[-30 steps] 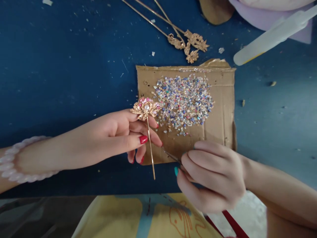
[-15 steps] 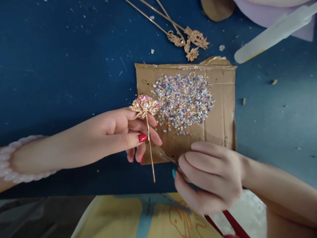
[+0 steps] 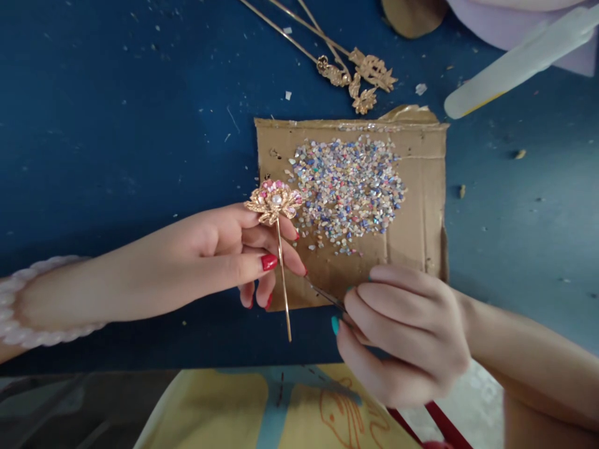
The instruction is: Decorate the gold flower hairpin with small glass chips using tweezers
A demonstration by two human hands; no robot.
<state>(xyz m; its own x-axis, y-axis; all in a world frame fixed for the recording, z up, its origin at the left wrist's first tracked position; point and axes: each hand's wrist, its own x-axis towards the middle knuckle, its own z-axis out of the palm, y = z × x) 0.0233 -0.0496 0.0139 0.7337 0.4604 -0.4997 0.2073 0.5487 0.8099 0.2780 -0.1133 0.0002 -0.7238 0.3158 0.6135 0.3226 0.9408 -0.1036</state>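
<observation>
Hairpin [image 3: 274, 204], gold with a pink-petalled flower head, is held by its stem in the left hand [image 3: 234, 249] over the left edge of a chip-strewn cardboard sheet [image 3: 416, 193]. At near right, the right hand [image 3: 405, 333] curls around a slender metal tool [image 3: 326, 296], its tip by the left fingertips. Steady work calls for a still stem and light grip.

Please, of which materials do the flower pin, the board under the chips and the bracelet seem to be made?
Flower pin: probably metal, gold-toned and shiny, judging by its bright glints.
Board: matte brown cardboard, as its creases and ragged rim suggest.
Bracelet: smooth, milky pale-pink beads, perhaps stone, glass or plastic; the look leaves it open.
</observation>
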